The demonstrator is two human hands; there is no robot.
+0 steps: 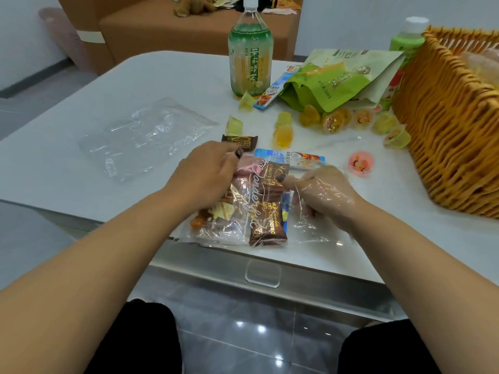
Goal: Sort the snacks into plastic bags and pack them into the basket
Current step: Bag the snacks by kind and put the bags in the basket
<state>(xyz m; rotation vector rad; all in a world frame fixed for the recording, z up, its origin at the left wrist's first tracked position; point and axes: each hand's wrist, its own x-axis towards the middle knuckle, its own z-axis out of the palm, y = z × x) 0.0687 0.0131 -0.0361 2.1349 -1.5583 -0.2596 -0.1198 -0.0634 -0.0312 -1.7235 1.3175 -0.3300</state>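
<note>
Clear plastic bag [243,211] of snacks, left hand [205,171] gripping, right hand [321,193] inside

White marble-look surface [81,163]. On it: empty clear plastic bags [140,139] at left, tall green tea bottle [250,49] upright at the far edge, open green snack pouch [332,82] beside it, scattered jelly cups [334,121], one pink jelly cup [361,163], a brown chocolate packet [239,141], blue wafer packets [294,157], a wicker basket [445,125] at right, and a filled clear bag [237,211] at the near edge.
</note>
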